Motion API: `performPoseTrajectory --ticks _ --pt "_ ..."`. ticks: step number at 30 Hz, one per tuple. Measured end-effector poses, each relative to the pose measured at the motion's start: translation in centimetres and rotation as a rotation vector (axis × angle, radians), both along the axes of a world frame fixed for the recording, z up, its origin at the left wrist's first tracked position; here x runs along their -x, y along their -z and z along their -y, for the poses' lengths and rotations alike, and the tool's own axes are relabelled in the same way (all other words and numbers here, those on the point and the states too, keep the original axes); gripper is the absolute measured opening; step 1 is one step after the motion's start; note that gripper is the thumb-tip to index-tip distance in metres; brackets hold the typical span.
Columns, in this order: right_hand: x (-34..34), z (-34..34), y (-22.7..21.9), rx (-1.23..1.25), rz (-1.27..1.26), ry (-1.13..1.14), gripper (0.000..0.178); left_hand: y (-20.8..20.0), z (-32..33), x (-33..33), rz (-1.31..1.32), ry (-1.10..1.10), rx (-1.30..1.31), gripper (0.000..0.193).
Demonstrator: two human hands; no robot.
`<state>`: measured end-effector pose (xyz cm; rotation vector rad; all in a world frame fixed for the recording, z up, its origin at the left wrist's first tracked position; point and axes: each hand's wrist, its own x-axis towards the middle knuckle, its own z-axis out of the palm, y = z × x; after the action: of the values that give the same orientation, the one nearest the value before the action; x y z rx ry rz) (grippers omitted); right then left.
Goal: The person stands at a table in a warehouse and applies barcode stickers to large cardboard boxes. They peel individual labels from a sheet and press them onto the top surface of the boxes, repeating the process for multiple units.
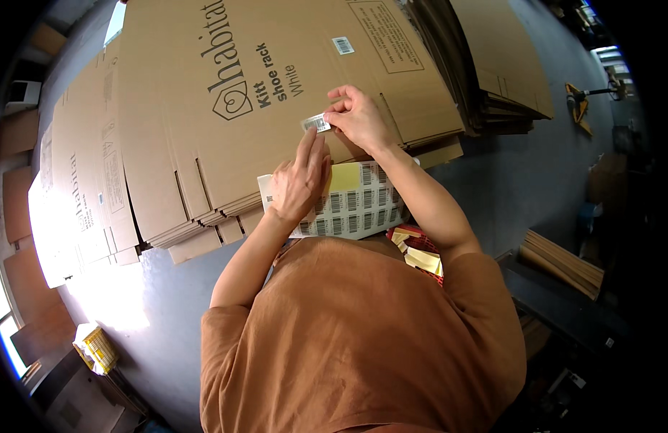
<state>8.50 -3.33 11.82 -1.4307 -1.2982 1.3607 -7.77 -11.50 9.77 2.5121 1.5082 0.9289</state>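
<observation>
A large stack of flat printed cardboard boxes [161, 86] lies in front of me. Between thumb and forefinger, my right hand [361, 124] pinches the right end of a small white barcode label [317, 123], which is at the top box's surface. Whether the label is fully stuck down, I cannot tell. My left hand [299, 179] has its fingers stretched out, their tips just below the label. Under its palm is a sheet of barcode labels [352, 209] with a bare yellow patch, at the stack's near edge. Another barcode label [343, 45] sits flat on the box farther away.
More folded cardboard [503, 61] is stacked at the far right. A red basket [420, 252] with yellow paper scraps is beside my body. On the right lie brown cardboard strips [561, 263] and a yellow-handled tool [579, 108]. A yellow crate [97, 348] stands lower left.
</observation>
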Motion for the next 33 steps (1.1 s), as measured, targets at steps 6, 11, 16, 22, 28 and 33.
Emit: performPoseTrajectory --ticks 6,11,16,22,28,33 --pt "0.7 0.3 1.4 -0.237 0.318 0.012 0.035 0.0 -0.5 -1.2 -0.257 -0.138 0.237 0.051" --pt "0.9 0.3 -2.1 -0.605 0.998 -0.184 0.037 -0.8 -0.5 -1.6 -0.283 -0.188 0.360 0.054" --pt "-2.7 -7.6 2.4 -0.714 1.126 -0.118 0.061 -2.1 -1.5 -3.0 -0.254 -0.193 0.395 0.047" --pt "-4.7 -12.7 3.4 -0.419 1.270 -0.247 0.088 -1.5 -1.7 -2.7 -0.199 -0.192 0.361 0.043" --pt "-6.3 -1.4 -5.6 -0.327 0.538 -0.695 0.077 -4.3 0.4 1.8 0.081 -0.219 0.137 0.024" --pt "-7.1 3.5 -6.5 -0.323 0.464 -0.706 0.038 -6.8 0.3 2.2 0.162 -0.248 0.210 0.013"
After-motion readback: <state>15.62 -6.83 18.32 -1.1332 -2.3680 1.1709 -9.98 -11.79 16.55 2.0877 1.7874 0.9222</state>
